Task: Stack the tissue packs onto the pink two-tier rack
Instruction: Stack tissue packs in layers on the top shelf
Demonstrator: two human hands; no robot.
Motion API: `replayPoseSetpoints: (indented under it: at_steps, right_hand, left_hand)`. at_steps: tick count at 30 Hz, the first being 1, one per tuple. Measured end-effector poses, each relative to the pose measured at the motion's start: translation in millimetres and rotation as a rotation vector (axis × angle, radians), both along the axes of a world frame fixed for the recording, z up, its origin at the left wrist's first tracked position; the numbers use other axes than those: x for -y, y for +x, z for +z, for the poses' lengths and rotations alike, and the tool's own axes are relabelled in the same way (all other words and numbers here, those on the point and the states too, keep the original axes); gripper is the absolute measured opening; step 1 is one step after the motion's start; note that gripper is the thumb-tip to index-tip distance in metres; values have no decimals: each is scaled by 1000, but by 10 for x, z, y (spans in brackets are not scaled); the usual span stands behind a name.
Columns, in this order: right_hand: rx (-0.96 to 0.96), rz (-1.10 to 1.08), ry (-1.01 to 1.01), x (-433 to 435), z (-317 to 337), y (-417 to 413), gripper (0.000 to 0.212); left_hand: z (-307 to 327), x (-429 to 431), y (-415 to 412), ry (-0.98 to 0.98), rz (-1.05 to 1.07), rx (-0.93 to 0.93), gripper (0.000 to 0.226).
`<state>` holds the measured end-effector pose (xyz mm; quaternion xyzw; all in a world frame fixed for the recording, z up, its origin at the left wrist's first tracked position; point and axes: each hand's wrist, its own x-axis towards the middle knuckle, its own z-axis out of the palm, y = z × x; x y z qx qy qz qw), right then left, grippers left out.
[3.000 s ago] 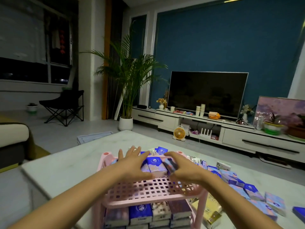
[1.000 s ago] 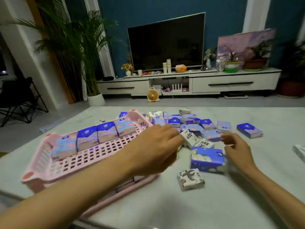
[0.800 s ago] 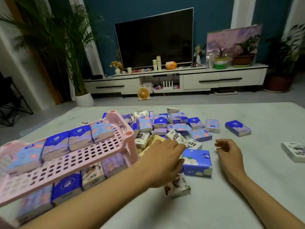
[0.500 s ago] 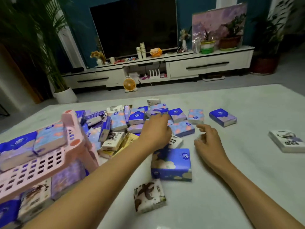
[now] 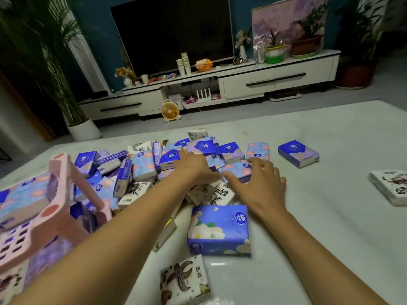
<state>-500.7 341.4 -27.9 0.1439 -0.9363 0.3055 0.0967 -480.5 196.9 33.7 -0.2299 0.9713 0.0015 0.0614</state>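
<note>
Over tissue packs (image 5: 143,166), right hand (image 5: 257,186) advanced.

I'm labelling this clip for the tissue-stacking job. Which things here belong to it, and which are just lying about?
Part of the job: pink rack, loose tissue packs, left hand, right hand.
Just lying about: television, small fan, paper cups, potted palm, framed picture.

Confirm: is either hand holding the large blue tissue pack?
No, the large blue tissue pack lies free on the table while the left hand and right hand rest farther back on the pile of small packs.
</note>
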Motion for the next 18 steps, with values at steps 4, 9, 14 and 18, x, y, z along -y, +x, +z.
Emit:
replayPoseSetpoints:
  at_steps: [4,9,14,18]
  right_hand:
    - [-26,38,59,26,-37,-1,71]
    - [12,-77,21,108,-5,-2,57]
    - [77,-50,-27,40,23,-54,53]
    - [104,11,-242,-83,116,-81,53]
  left_hand:
    - [69,-46,-1,9,-24,2,47]
    - [148,-178,139,50,-179,-269,65]
    - [421,-420,588,-113,-454,-561,57]
    - [694,-503,1236,-113,-643,-664,51]
